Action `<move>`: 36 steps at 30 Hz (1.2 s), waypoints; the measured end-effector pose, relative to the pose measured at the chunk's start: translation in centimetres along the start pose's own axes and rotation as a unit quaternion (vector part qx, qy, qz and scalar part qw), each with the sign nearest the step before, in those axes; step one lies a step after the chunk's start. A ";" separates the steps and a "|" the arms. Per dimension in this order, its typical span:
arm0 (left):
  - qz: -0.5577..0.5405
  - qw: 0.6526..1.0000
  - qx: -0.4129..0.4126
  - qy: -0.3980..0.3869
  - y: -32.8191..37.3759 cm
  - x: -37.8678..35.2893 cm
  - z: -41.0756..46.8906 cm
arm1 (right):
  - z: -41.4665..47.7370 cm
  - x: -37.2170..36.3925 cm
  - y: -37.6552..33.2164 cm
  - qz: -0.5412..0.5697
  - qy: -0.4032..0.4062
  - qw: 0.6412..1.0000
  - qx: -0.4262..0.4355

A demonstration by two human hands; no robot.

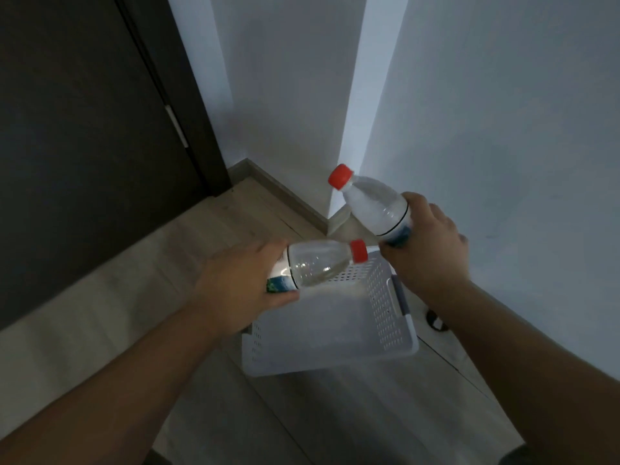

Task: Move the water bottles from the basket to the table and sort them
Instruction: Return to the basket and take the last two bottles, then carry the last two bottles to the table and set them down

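My left hand [235, 290] grips a clear water bottle [315, 265] with a red cap, held sideways with the cap pointing right. My right hand [427, 246] grips a second clear water bottle [372, 204] round its labelled base, tilted with its red cap up and to the left. Both bottles hang in the air above a white perforated plastic basket [379, 310] that sits on the floor. No bottles show inside the basket. The table is not in view.
A dark door [84, 135] stands at the left, with white walls meeting at a corner [349, 129] straight ahead. The floor [100, 323] is pale wood planks. A small dark object [436, 320] lies on the floor just right of the basket.
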State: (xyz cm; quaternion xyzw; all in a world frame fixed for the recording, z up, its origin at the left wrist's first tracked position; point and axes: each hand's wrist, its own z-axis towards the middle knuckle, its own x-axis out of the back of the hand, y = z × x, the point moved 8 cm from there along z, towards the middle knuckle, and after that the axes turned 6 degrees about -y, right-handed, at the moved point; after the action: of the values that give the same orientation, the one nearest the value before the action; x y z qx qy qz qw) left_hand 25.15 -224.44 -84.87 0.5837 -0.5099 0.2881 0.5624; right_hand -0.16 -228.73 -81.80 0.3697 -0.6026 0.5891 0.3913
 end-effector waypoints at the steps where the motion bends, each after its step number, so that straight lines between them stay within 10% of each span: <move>1: 0.054 0.998 -0.012 -0.008 0.4 0.0 0.1 | -0.1 0.3 -0.2 -0.043 0.015 0.999 0.021; 6: 0.173 0.983 -0.059 -0.036 1.8 -0.7 0.0 | -0.9 0.4 -1.7 -0.246 0.050 0.962 0.108; 24: 0.283 0.940 -0.176 0.067 6.3 1.2 -1.2 | -1.7 2.1 -2.7 -0.245 0.044 0.963 0.106; 36: 0.235 0.960 -0.151 -0.025 20.0 25.9 -7.6 | -4.2 29.8 -12.2 -0.204 0.017 0.979 0.022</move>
State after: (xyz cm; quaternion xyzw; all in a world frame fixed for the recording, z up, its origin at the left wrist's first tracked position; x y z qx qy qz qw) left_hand 16.71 -221.18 -52.54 0.3629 -0.6841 0.3175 0.5473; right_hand -1.47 -224.50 -49.67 0.4836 -0.4948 0.5161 0.5049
